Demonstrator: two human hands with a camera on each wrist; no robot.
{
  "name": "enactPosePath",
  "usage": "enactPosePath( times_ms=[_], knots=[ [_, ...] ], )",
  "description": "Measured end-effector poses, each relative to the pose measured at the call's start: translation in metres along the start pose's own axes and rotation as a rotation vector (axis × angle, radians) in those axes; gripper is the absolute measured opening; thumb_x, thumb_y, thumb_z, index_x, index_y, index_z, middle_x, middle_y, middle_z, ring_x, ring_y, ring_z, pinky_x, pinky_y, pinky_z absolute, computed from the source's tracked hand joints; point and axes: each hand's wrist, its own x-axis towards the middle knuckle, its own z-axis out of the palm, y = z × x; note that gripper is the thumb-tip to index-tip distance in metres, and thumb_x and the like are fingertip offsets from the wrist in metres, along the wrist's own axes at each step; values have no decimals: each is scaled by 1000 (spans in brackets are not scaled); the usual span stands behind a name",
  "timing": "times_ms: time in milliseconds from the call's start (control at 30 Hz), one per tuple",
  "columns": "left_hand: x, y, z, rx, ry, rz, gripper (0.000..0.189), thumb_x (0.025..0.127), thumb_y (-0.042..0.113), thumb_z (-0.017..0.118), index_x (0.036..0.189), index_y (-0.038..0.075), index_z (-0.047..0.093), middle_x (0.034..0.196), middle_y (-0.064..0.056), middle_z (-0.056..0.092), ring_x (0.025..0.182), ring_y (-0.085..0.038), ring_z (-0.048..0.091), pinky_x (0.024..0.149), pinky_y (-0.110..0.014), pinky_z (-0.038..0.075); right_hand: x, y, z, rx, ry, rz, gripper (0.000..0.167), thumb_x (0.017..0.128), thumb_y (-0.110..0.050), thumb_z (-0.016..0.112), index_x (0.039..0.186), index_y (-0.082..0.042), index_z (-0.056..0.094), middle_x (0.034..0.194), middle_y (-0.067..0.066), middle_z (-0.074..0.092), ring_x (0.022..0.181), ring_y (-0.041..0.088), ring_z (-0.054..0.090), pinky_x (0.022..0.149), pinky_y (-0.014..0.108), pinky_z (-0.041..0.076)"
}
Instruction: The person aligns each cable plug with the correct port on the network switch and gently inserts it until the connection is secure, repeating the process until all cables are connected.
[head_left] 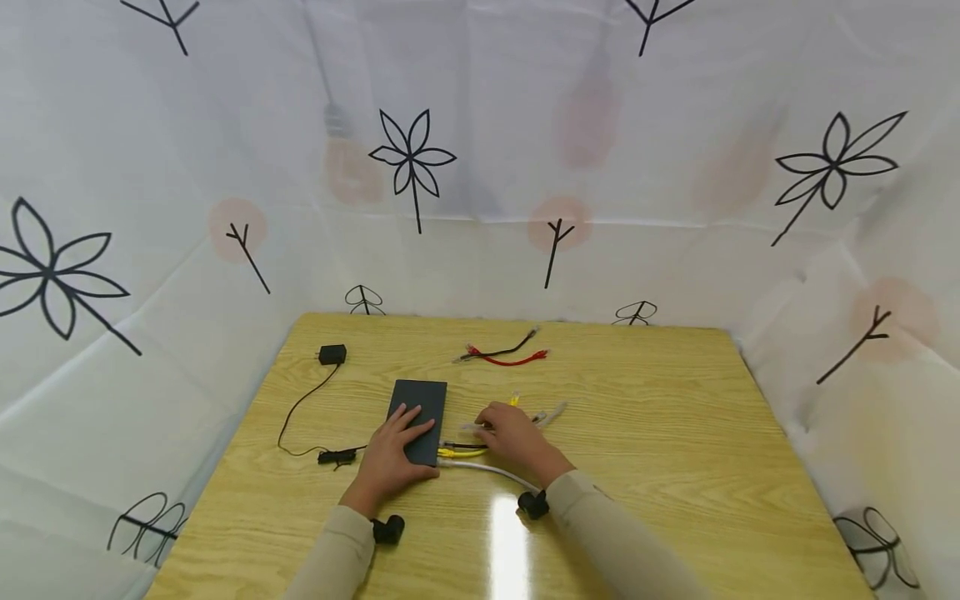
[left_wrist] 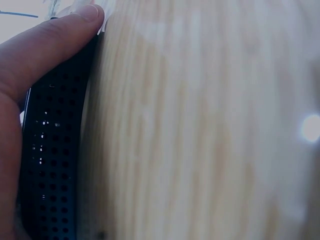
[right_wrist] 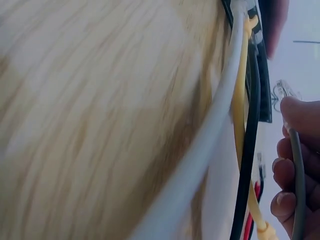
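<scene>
A dark, flat network switch (head_left: pixel 427 398) lies on the table, and my left hand (head_left: pixel 390 458) rests on it with fingers spread over its top. The left thumb (left_wrist: pixel 55 42) lies along the perforated near side. At the switch's right side, my right hand (head_left: pixel 517 433) pinches a grey network cable (right_wrist: pixel 298 175) just behind its clear plug (right_wrist: pixel 285 89). That plug is apart from the switch. White (right_wrist: pixel 205 135), yellow (right_wrist: pixel 240 100) and black (right_wrist: pixel 247 160) network cables run into the switch's right side. The right hand partly hides their far ends.
A black power adapter (head_left: pixel 332 355) stands at the back left; its cord (head_left: pixel 282 433) runs past a bundled section (head_left: pixel 337 457) towards the switch. Behind the right hand lie a short red cable (head_left: pixel 517 362) and a short black cable (head_left: pixel 501 350). A patterned white cloth (head_left: pixel 480 267) surrounds the wooden table (head_left: pixel 645 467).
</scene>
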Motion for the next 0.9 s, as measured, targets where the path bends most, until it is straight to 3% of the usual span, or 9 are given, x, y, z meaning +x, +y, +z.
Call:
enactPosePath(
  times_ms=[433,900],
  knots=[
    [-2,-1,1,-8,14,9,84,66,63,79,141,34,52,157,6,33,150,-27,18,113,-63,25,10,-7,13,113,11,23,22,95,-30,62,100,-14,75,91,-2,66,79,10,62,71,27,53],
    [-3,3,-1,-18,41,23,83,65,60,81,138,32,56,155,2,37,148,-32,23,109,-66,28,17,-8,26,131,-41,-32,21,95,-25,63,104,-12,76,94,1,72,85,13,66,76,27,55]
  ],
)
